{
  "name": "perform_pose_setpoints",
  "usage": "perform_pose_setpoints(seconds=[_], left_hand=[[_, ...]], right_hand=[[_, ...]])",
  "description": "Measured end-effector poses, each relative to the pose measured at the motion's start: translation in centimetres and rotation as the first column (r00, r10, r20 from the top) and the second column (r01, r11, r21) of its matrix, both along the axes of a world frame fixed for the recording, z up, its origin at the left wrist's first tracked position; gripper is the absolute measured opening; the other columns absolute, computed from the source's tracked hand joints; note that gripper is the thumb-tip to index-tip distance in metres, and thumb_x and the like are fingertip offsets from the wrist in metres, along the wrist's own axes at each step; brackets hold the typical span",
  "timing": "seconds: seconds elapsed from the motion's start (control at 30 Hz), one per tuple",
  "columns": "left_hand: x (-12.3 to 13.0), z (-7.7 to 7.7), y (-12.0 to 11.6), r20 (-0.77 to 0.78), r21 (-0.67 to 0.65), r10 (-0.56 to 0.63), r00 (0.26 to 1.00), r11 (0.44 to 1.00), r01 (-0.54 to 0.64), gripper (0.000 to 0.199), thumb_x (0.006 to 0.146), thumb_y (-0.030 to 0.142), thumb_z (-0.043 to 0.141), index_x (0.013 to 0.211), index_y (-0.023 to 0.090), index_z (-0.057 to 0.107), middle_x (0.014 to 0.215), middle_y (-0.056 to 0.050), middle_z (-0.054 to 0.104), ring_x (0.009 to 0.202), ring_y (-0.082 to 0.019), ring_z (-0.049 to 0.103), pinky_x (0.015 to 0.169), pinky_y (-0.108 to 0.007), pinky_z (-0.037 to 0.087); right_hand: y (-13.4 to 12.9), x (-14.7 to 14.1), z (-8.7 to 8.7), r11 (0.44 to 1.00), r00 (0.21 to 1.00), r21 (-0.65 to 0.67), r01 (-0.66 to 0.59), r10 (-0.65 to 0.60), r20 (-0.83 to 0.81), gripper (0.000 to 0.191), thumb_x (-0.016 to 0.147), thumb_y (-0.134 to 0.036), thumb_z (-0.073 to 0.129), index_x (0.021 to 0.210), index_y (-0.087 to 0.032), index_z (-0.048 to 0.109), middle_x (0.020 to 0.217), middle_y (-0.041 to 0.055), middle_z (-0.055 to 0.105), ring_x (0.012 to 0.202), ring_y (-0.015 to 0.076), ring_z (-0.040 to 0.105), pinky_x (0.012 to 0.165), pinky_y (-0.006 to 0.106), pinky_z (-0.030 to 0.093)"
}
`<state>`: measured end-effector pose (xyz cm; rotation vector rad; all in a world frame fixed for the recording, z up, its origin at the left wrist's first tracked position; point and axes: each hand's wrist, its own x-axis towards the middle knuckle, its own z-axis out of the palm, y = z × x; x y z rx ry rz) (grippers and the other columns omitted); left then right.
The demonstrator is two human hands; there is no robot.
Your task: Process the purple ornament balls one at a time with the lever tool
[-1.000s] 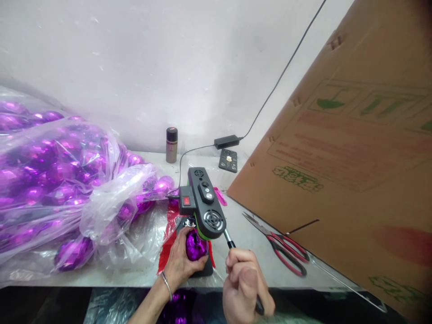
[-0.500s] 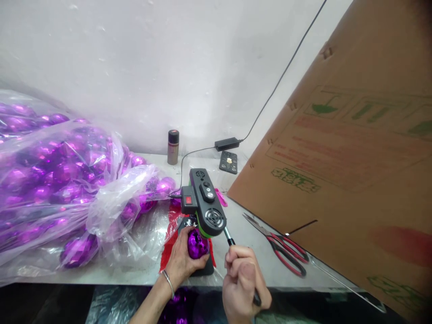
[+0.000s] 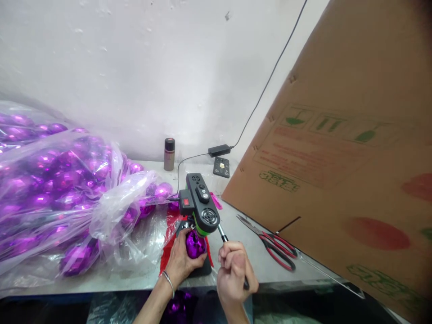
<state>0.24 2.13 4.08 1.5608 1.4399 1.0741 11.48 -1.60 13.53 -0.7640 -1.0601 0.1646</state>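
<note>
Purple ball (image 3: 196, 245) stays gripped by left hand (image 3: 179, 258) (right hand (image 3: 235, 273) still clutching lever (image 3: 222, 231)).

Metallic purple ball (image 3: 196, 245), black machine (image 3: 204, 205) with green underside (image 3: 201, 232) and red switch (image 3: 186, 202), silver-and-black lever (image 3: 222, 232), red cloth (image 3: 169, 231), red-and-black scissor handles (image 3: 266, 240), brown carton (image 3: 324, 202) printed green and red, pale grey bench (image 3: 232, 227)

Bracelet (image 3: 169, 282): slim, silver-coloured, curved round your left wrist near 7 o'clock.
Left hand (image 3: 180, 261): yours is bare, forearm (image 3: 153, 305) too.
Right hand (image 3: 235, 273): yours is bare, wrist included, between 5 and 6 o'clock.
</note>
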Motion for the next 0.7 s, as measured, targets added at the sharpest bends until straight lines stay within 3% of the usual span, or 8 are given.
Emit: perform_pose_setpoints(seconds=[0.23, 0.3, 0.4, 0.5, 0.6, 0.63, 0.7], left_hand=[[0.1, 0.3, -0.1, -0.003, -0.024, -0.005, 1.0, 1.0, 0.005, 0.075, 0.068, 0.032, 0.089, 0.137, 0.019, 0.062, 0.131, -0.015, 0.079, 0.126, -0.039, 0.078, 0.112, -0.058, 0.063], [0.2, 0.3, 0.0, 0.035, -0.022, -0.011, 0.999, 1.0, 0.012, 0.075, 0.069, 0.033, 0.089, 0.138, 0.018, 0.062, 0.132, -0.016, 0.079, 0.127, -0.038, 0.078, 0.113, -0.059, 0.062], [-0.1, -0.4, -0.3, 0.109, 0.012, 0.018, 0.994, 1.0, -0.019, 0.081, 0.07, 0.036, 0.091, 0.143, 0.018, 0.062, 0.141, -0.018, 0.076, 0.135, -0.041, 0.074, 0.12, -0.062, 0.057], [-1.1, -2.7, -2.3, 0.13, 0.074, 0.118, 0.985, 0.989, -0.128, 0.093, 0.07, 0.039, 0.096, 0.153, 0.018, 0.058, 0.155, -0.022, 0.069, 0.147, -0.045, 0.066, 0.125, -0.066, 0.053], [-2.6, -6.2, -6.8, 0.029, 0.182, 0.128, 0.991, 0.975, -0.131, 0.099, 0.069, 0.043, 0.103, 0.156, 0.024, 0.061, 0.156, -0.022, 0.069, 0.147, -0.049, 0.067, 0.12, -0.069, 0.058], [-3.0, -7.4, -8.5, -0.024, 0.24, 0.129, 0.991, 0.963, -0.119, 0.096, 0.068, 0.044, 0.105, 0.154, 0.028, 0.064, 0.154, -0.021, 0.072, 0.145, -0.05, 0.068, 0.118, -0.069, 0.06], [-3.7, -8.9, -11.1, -0.142, 0.334, 0.133, 0.981, 0.939, -0.078, 0.067, 0.08, 0.041, 0.099, 0.142, 0.036, 0.075, 0.141, -0.017, 0.08, 0.137, -0.046, 0.075, 0.117, -0.067, 0.062]], right_hand=[[-0.1, -0.3, -1.1, 1.0, 1.0, 0.005, -0.025, 0.025, -0.002, 0.054, 0.119, -0.035, 0.049, 0.066, -0.023, 0.05, 0.067, -0.0034, 0.056, 0.055, 0.012, 0.052, 0.052, 0.025, 0.042], [-0.4, 0.1, -0.1, 0.998, 0.999, -0.051, -0.047, 0.047, 0.008, 0.051, 0.118, -0.035, 0.051, 0.068, -0.022, 0.053, 0.07, -0.0029, 0.057, 0.056, 0.0116, 0.05, 0.053, 0.026, 0.041], [-0.6, 0.9, 2.8, 0.982, 0.997, -0.174, -0.074, 0.079, 0.02, 0.047, 0.117, -0.033, 0.056, 0.071, -0.022, 0.056, 0.071, -0.0026, 0.056, 0.059, 0.0119, 0.049, 0.055, 0.026, 0.038], [-0.6, 1.3, 5.4, 0.966, 0.995, -0.244, -0.082, 0.095, 0.041, 0.055, 0.116, -0.042, 0.059, 0.066, -0.022, 0.052, 0.067, -0.002, 0.052, 0.059, 0.0126, 0.047, 0.053, 0.027, 0.035], [-0.6, 1.2, 5.9, 0.978, 0.996, -0.2, -0.064, 0.074, 0.046, 0.058, 0.116, -0.044, 0.06, 0.063, -0.022, 0.051, 0.063, -0.0013, 0.051, 0.061, 0.0136, 0.05, 0.053, 0.027, 0.035], [-0.6, 1.1, 5.6, 0.982, 0.996, -0.182, -0.06, 0.069, 0.047, 0.058, 0.116, -0.043, 0.06, 0.062, -0.022, 0.052, 0.062, -0.001, 0.052, 0.061, 0.0137, 0.052, 0.053, 0.027, 0.035], [-0.6, 0.9, 4.6, 0.988, 0.997, -0.143, -0.057, 0.063, 0.042, 0.056, 0.115, -0.039, 0.061, 0.063, -0.021, 0.054, 0.063, -0.0005, 0.054, 0.06, 0.0132, 0.052, 0.051, 0.026, 0.036]])
